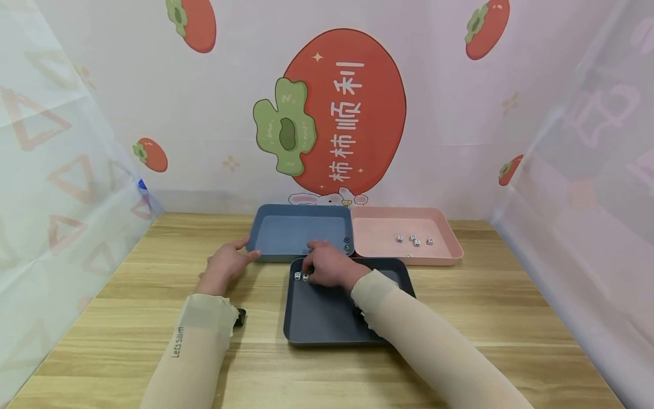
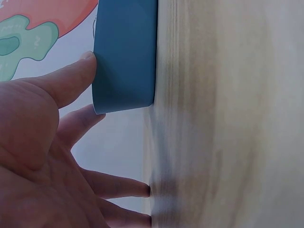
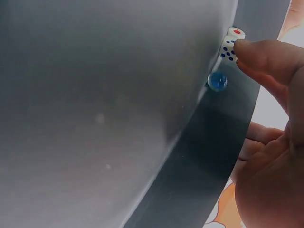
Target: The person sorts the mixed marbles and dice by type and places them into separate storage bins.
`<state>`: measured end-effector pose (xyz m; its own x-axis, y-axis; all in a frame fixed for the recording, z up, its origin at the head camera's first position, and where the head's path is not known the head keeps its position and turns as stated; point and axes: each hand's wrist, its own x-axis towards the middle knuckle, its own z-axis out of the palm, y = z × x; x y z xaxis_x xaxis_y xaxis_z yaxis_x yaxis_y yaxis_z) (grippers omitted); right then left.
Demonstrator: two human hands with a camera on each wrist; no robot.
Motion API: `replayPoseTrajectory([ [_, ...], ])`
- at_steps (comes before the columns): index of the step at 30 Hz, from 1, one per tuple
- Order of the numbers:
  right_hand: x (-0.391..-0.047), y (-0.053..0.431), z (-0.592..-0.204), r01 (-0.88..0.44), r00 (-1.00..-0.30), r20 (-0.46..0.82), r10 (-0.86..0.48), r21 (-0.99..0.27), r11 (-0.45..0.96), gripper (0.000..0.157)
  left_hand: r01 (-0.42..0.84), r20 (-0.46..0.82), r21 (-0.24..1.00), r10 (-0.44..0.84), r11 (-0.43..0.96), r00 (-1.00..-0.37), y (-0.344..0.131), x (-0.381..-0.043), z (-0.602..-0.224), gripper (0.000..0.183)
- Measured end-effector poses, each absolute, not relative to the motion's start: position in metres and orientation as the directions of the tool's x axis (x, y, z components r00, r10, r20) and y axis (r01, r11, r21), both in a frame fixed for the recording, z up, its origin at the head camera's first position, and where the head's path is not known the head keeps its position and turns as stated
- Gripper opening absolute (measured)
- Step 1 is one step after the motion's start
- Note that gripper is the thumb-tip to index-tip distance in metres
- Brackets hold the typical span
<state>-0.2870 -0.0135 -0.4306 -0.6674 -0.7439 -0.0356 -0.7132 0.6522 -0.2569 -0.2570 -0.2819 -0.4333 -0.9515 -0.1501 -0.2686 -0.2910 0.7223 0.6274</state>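
My left hand (image 1: 225, 264) is at the left end of the blue tray (image 1: 301, 208); its thumb and index finger touch the tray's corner and the other fingers spread down to the table. Over the far left part of the dark tray (image 1: 327, 335) is my right hand (image 1: 328, 266). Its thumb and index finger pinch a white die with blue dots (image 3: 227, 51) by the tray wall. Another die, showing a red dot (image 3: 237, 32), lies right beside it. Close by in the right wrist view sits a blue glass marble (image 3: 217, 81). The remaining fingers hang past the tray's rim.
A pink tray (image 1: 449, 253) with several white dice (image 1: 416, 242) stands to the right of the blue tray. Two small marbles (image 1: 347, 247) lie in the blue tray's right end. Printed cloth walls (image 1: 439, 130) enclose the wooden table (image 1: 245, 375).
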Motion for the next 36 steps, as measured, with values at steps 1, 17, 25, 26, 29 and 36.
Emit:
replayPoseTrajectory([
  [1,-0.2864,-0.0135,-0.4302,-0.718,-0.662,-0.037,-0.748,-0.253,0.648,0.009,-0.291,-0.269,0.628,-0.15,0.722,-0.951,-0.2819,-0.2569,-0.4331,0.075],
  [17,-0.2837,-0.0127,-0.4278,-0.705,-0.663,-0.094,-0.742,-0.254,0.662,0.006,-0.294,-0.267,0.626,-0.156,0.722,-0.951,-0.281,-0.256,-0.4333,0.075],
  [25,-0.2827,-0.0114,-0.4278,-0.713,-0.655,-0.105,-0.748,-0.242,0.658,0.01,-0.29,-0.27,0.624,-0.149,0.726,-0.951,-0.2819,-0.2561,-0.4338,0.075],
  [26,-0.2825,-0.0112,-0.428,-0.715,-0.653,-0.105,-0.75,-0.24,0.656,0.009,-0.289,-0.27,0.624,-0.147,0.726,-0.952,-0.2821,-0.2561,-0.4338,0.075],
  [29,-0.2821,-0.011,-0.429,-0.721,-0.648,-0.103,-0.755,-0.238,0.651,0.008,-0.287,-0.27,0.626,-0.144,0.725,-0.952,-0.2825,-0.2561,-0.434,0.075],
  [36,-0.2831,-0.0108,-0.4297,-0.709,-0.661,-0.098,-0.744,-0.243,0.662,0.011,-0.286,-0.267,0.628,-0.145,0.724,-0.953,-0.2827,-0.2564,-0.4347,0.075],
])
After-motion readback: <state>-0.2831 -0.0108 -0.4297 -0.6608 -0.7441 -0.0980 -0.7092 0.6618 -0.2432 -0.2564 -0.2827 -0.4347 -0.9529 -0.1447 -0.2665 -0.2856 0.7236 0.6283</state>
